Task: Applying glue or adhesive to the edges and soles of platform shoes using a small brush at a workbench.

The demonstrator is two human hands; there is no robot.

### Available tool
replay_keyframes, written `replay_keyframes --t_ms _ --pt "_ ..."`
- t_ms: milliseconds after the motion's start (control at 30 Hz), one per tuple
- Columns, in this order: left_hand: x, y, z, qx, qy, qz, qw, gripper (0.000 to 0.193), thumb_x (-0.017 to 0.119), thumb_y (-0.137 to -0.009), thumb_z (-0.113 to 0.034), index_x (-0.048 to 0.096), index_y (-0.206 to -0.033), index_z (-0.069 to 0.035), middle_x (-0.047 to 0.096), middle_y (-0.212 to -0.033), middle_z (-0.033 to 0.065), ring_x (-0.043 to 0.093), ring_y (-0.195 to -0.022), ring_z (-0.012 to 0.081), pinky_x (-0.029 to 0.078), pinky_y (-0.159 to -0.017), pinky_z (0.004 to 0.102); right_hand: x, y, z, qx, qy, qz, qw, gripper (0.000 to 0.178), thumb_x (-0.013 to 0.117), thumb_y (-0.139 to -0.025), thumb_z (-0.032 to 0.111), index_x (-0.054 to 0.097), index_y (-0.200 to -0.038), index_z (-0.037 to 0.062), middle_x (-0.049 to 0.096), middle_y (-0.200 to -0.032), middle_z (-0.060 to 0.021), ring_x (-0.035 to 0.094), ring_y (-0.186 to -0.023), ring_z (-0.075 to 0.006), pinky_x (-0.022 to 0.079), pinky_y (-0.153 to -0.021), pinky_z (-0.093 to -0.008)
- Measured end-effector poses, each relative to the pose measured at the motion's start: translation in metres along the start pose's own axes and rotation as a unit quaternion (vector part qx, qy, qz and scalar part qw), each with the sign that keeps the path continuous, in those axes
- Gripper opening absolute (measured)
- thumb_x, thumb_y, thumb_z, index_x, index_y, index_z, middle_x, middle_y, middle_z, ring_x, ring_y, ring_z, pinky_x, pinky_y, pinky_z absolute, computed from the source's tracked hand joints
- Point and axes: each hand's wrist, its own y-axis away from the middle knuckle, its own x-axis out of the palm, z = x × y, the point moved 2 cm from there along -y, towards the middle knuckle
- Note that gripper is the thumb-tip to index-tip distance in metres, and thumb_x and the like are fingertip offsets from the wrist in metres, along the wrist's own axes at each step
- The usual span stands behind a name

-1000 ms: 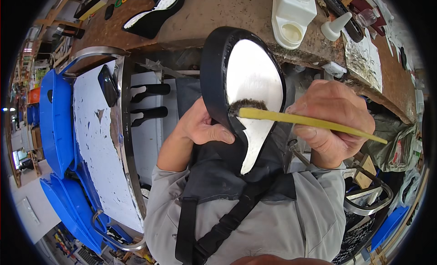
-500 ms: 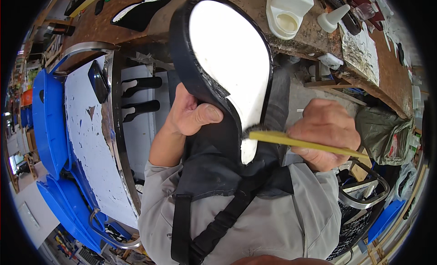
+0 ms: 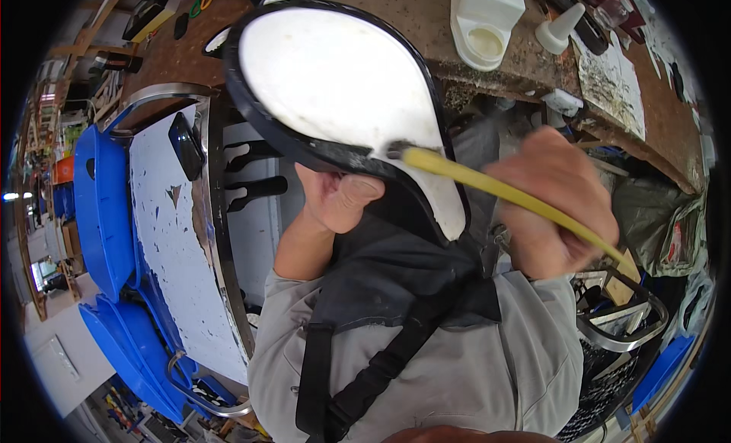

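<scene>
A large shoe sole [image 3: 335,77] with a black rim and a white inner face is held up in front of me, its wide end toward the bench. My left hand [image 3: 343,199] grips its black side from below, thumb along the edge. My right hand [image 3: 560,207], slightly blurred, is closed round a brush with a yellow handle [image 3: 495,182]. The dark bristles touch the white face at the sole's narrowing, near its rim. What coats the bristles cannot be made out.
A worn brown workbench [image 3: 525,73] runs ahead, bearing a white plastic glue pot [image 3: 483,31] and a white cone nozzle [image 3: 560,30]. To the left, a phone [image 3: 185,146] lies on a metal-edged white board, beside blue bins [image 3: 103,207]. Black pieces [image 3: 259,191] sit below.
The sole has tilted, its wide end swinging left. The brush tip has moved up from the narrow end to the sole's narrowing, and the brush handle slopes more steeply.
</scene>
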Motion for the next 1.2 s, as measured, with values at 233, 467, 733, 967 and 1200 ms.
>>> replay_keyframes --t_ms 233,467,733,967,1200 --pt "-0.015 -0.014 0.014 -0.052 -0.062 -0.061 0.995 0.093 0.058 -0.080 -0.060 0.025 -0.138 0.004 0.041 -0.130 0.0321 0.060 -0.093 0.0330 0.054 -0.073 0.0371 -0.015 0.016 0.018 -0.031 -0.018 0.087 0.996 0.015 0.067 -0.076 0.015 0.062 -0.079 0.0011 0.064 -0.075 -0.0096 0.060 -0.055 -0.0179 0.042 -0.046 -0.0290" --pt "-0.014 -0.023 0.011 -0.074 -0.020 -0.180 0.981 0.087 0.047 -0.085 -0.062 0.024 -0.140 0.002 0.041 -0.131 0.0320 0.059 -0.091 0.0320 0.053 -0.071 0.0341 -0.024 0.019 0.009 -0.032 0.039 0.028 0.998 0.012 0.068 -0.063 0.007 0.068 -0.075 0.0026 0.063 -0.065 -0.0081 0.051 -0.045 -0.0133 0.033 -0.040 -0.0223" --pt "-0.014 -0.028 0.012 -0.115 -0.018 -0.133 0.984 0.081 0.040 -0.089 -0.058 0.023 -0.141 0.002 0.040 -0.131 0.0339 0.060 -0.089 0.0323 0.053 -0.073 0.0354 -0.046 0.009 0.011 -0.077 -0.117 0.160 0.977 0.004 0.064 -0.079 0.008 0.067 -0.079 0.0064 0.064 -0.075 -0.0074 0.051 -0.047 -0.0124 0.037 -0.043 -0.0252" --pt "-0.013 -0.033 0.006 -0.131 0.040 -0.101 0.985 0.075 0.038 -0.092 -0.054 0.024 -0.141 0.001 0.039 -0.131 0.0338 0.059 -0.092 0.0324 0.053 -0.074 0.0358 -0.030 -0.001 0.006 -0.115 -0.030 0.198 0.973 0.009 0.067 -0.077 0.011 0.068 -0.085 0.0071 0.063 -0.075 -0.0102 0.050 -0.049 -0.0128 0.034 -0.039 -0.0245" --pt "-0.005 -0.038 0.005 -0.135 0.068 -0.041 0.988 0.073 0.037 -0.093 -0.052 0.025 -0.141 0.001 0.041 -0.130 0.0337 0.058 -0.091 0.0321 0.053 -0.074 0.0347 -0.037 -0.007 -0.001 -0.118 -0.085 0.206 0.968 0.011 0.068 -0.077 0.008 0.068 -0.085 0.0021 0.064 -0.077 -0.0135 0.050 -0.047 -0.0143 0.034 -0.039 -0.0274"
